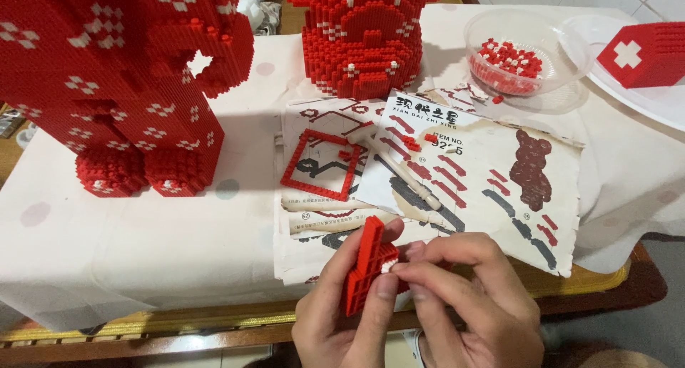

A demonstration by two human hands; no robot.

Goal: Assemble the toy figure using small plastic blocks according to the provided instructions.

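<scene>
My left hand (342, 311) grips a flat red piece built of tiny bricks (365, 261), held upright on its edge at the table's front edge. My right hand (464, 296) pinches at its right side with thumb and forefinger, where a small white brick shows. Whether the right fingers hold a loose brick I cannot tell. Both hands hover over worn paper instruction sheets (485, 182). On the sheets lie a square red brick frame (321, 164) and a white plastic tool (399, 169).
A large red brick figure (114, 82) stands at the back left, another red build (364, 39) at the back centre. A clear bowl of small red and white bricks (514, 54) sits at the back right, beside a red cube with a white cross (642, 54) on a plate.
</scene>
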